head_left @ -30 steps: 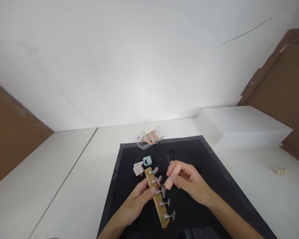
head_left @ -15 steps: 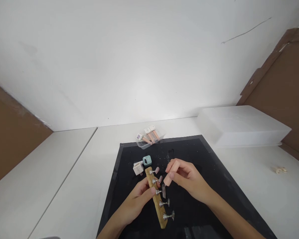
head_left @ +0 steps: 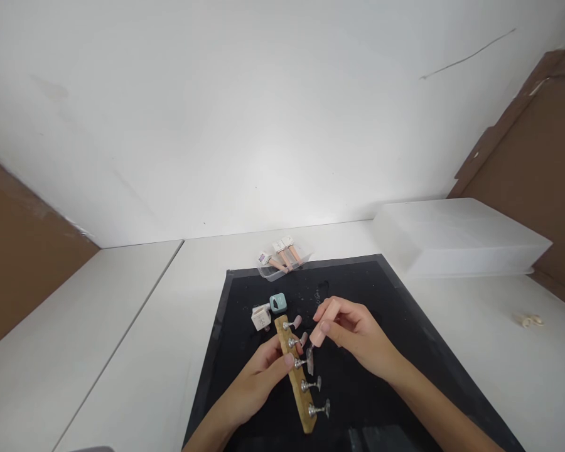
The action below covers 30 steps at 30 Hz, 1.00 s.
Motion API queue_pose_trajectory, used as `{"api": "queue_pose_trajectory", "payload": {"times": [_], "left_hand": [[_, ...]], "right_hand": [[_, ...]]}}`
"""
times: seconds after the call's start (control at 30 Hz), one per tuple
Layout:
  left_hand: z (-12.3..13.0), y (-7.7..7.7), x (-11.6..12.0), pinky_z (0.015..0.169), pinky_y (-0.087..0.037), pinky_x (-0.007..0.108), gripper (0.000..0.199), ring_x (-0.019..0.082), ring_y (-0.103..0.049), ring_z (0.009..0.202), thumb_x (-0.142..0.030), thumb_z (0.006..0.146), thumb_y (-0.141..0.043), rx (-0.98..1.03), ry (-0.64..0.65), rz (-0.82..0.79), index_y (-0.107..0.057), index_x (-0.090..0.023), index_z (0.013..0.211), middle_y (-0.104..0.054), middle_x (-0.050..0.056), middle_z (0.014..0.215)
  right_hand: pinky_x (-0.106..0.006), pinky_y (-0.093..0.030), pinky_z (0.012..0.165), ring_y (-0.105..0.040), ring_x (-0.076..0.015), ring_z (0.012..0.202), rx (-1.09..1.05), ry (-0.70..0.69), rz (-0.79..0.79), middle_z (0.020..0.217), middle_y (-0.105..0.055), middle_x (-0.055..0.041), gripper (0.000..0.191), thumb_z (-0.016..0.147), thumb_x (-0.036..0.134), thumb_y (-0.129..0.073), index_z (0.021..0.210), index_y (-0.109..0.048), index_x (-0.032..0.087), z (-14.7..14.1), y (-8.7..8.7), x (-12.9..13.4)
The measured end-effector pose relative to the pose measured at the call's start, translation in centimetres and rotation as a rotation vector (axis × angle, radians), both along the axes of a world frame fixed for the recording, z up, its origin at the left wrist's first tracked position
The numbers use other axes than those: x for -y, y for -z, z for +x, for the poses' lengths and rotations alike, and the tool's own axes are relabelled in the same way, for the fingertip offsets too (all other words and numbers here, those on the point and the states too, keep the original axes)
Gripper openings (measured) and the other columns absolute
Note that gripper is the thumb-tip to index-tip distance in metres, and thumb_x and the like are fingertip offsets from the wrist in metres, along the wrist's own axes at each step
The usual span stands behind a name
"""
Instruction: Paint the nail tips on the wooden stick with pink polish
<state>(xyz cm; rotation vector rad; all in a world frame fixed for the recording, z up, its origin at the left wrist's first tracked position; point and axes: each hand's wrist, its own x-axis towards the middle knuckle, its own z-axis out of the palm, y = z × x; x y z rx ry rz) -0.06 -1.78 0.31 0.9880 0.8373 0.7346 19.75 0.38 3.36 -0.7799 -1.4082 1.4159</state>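
Two-handed in the head view: clamping a wooden strip (head_left: 297, 384) in the left hand (head_left: 263, 373), over a black mat (head_left: 358, 276), and pinching a pink cap (head_left: 317, 337) in the right hand (head_left: 360, 336), with hands near but apart. Aiming the cap's thin lower end at the middle nail tip (head_left: 309, 362); not clearly showing contact. Probably calling for a firm strip, a loose wrist and a light, even touch. Working between neighbouring metal stands (head_left: 311, 410), so risking a knock. Facing a white bottle (head_left: 261, 319) and teal block (head_left: 278, 303) just beyond the strip's far end, then a clear tray (head_left: 269, 275) of pink-and-white bottles (head_left: 283, 252). Including a translucent box (head_left: 475, 251) at far right.
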Motion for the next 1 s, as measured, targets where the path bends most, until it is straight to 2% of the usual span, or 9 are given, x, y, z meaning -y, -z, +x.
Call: {"api": "queue_pose_trajectory", "payload": {"times": [0.17, 0.3, 0.4, 0.5, 0.63, 0.77, 1.0], "left_hand": [[0.01, 0.16, 0.02, 0.107, -0.026, 0.044, 0.041, 0.030, -0.037, 0.128, -0.044, 0.073, -0.063, 0.004, -0.004, 0.008, -0.062, -0.027, 0.111, -0.039, 0.004, 0.143], [0.07, -0.01, -0.03, 0.106, -0.026, 0.045, 0.043, 0.030, -0.038, 0.127, -0.044, 0.074, -0.063, 0.005, -0.008, 0.008, -0.061, -0.026, 0.113, -0.040, 0.005, 0.142], [0.07, -0.12, -0.09, 0.107, -0.024, 0.046, 0.043, 0.031, -0.036, 0.128, -0.043, 0.074, -0.062, -0.004, 0.002, 0.015, -0.061, -0.024, 0.112, -0.040, 0.005, 0.143], [0.06, -0.05, -0.09, 0.107, -0.024, 0.046, 0.042, 0.031, -0.035, 0.129, -0.044, 0.074, -0.062, -0.003, 0.005, 0.026, -0.061, -0.023, 0.112, -0.040, 0.005, 0.143], [0.03, 0.09, 0.03, 0.107, -0.026, 0.045, 0.031, 0.031, -0.035, 0.129, -0.041, 0.075, -0.061, -0.004, 0.000, 0.031, -0.067, -0.021, 0.098, -0.037, 0.005, 0.144], [0.04, -0.03, 0.10, 0.106, -0.027, 0.046, 0.036, 0.032, -0.037, 0.127, -0.043, 0.072, -0.065, 0.020, -0.042, -0.019, -0.067, -0.023, 0.101, -0.037, 0.005, 0.144], [0.14, -0.22, -0.02, 0.105, -0.028, 0.046, 0.045, 0.031, -0.036, 0.128, -0.043, 0.070, -0.067, 0.052, -0.102, -0.080, -0.063, -0.023, 0.110, -0.047, 0.008, 0.137]], "right_hand": [[-0.023, -0.039, 0.051, -0.053, -0.0122, 0.059, 0.013, 0.073, -0.002, 0.068, -0.062, -0.0020, 0.025, 0.082, 0.037, -0.061, 0.066, -0.060, 0.018, 0.13, 0.33, -0.25], [-0.024, -0.039, 0.051, -0.050, -0.0093, 0.051, -0.067, -0.019, -0.017, 0.067, -0.062, -0.0003, 0.023, 0.081, 0.035, -0.062, 0.066, -0.059, 0.018, 0.03, 0.37, -0.02], [-0.024, -0.041, 0.054, -0.053, -0.0097, 0.054, -0.073, -0.054, -0.028, 0.070, -0.061, -0.0006, 0.022, 0.081, 0.032, -0.063, 0.065, -0.059, 0.018, -0.14, 0.26, 0.11], [-0.023, -0.039, 0.051, -0.052, -0.0104, 0.059, -0.026, 0.006, -0.028, 0.075, -0.062, -0.0022, 0.023, 0.081, 0.033, -0.062, 0.064, -0.060, 0.017, -0.15, 0.30, -0.01], [-0.021, -0.032, 0.044, -0.045, -0.0091, 0.052, -0.021, 0.080, -0.046, 0.069, -0.063, -0.0023, 0.023, 0.081, 0.036, -0.062, 0.068, -0.061, 0.017, 0.10, 0.59, -0.26], [-0.020, -0.031, 0.042, -0.039, -0.0065, 0.043, -0.122, 0.038, -0.116, 0.060, -0.060, 0.0010, 0.022, 0.079, 0.039, -0.064, 0.077, -0.063, 0.017, 0.15, 0.70, -0.24], [-0.020, -0.033, 0.041, -0.040, -0.0069, 0.043, -0.181, -0.016, -0.180, 0.055, -0.053, 0.0029, 0.021, 0.078, 0.037, -0.065, 0.079, -0.064, 0.017, -0.19, 0.77, -0.08]]}}
